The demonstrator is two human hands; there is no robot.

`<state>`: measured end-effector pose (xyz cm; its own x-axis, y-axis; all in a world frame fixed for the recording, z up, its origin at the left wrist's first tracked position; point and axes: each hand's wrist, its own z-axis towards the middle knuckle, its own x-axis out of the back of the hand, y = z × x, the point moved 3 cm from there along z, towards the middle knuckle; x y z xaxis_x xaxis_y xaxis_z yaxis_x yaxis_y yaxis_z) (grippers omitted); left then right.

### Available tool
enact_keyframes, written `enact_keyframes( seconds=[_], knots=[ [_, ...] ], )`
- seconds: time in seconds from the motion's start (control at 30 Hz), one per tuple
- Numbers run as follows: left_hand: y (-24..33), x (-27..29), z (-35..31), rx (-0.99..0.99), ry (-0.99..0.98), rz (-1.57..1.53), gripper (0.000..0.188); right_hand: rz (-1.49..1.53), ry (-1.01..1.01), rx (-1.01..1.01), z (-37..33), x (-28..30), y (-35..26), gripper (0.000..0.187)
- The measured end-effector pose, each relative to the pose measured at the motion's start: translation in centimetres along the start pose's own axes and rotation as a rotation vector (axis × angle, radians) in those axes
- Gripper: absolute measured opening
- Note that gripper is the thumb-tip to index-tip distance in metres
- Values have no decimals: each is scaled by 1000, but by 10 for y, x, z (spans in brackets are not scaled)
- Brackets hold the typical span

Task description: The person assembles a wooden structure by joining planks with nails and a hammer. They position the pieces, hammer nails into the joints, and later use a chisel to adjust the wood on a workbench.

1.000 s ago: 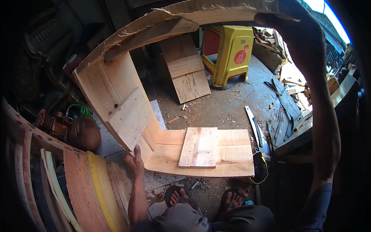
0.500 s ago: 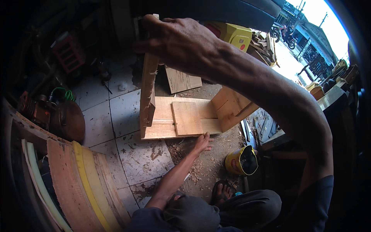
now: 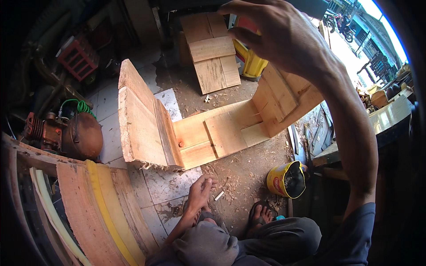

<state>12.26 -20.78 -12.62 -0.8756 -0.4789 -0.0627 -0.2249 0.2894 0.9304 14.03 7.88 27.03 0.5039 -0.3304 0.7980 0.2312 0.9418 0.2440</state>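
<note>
A U-shaped wooden box frame (image 3: 228, 135) made of pale boards rests on the floor before me. Its left panel (image 3: 144, 128) stands tilted outward, its rough sawn edge facing me. The right panel (image 3: 277, 95) rises on the other side, with a smaller board fixed on its inner face. My right hand (image 3: 277, 37) is raised above the far right of the frame, thumb and fingers apart, holding nothing. My left hand (image 3: 202, 193) is low, just in front of the frame's near edge, fingers loosely extended, apart from the wood. A small white stick (image 3: 219, 195) lies beside it.
Another boarded wooden piece (image 3: 213, 55) stands behind, beside a yellow case (image 3: 254, 62). A yellow bucket (image 3: 279, 179) with dark contents is near my right foot. At left are a rusty compressor tank (image 3: 84, 135), a red crate (image 3: 77, 57) and leaning planks (image 3: 84, 199). Shavings litter the floor.
My right hand has let go of the raised panel and moved right. The left panel now leans outward to the left. My left hand has drawn back from the frame's near edge.
</note>
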Motion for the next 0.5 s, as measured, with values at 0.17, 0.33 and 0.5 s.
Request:
enact_keyframes(
  seconds=[0.17, 0.33, 0.5],
  knots=[
    [0, 3, -12, 105, 4, 145, 28, -130, -285, -689, -136, -10, 164, 65],
    [56, -40, 67, -33, -187, 242, 32, 250, -189, -903, -214, -49, 165, 62],
    [114, -70, 178, -165, -50, 288, 32, 252, -282, -964, -208, -18, 110, 51]
  ],
)
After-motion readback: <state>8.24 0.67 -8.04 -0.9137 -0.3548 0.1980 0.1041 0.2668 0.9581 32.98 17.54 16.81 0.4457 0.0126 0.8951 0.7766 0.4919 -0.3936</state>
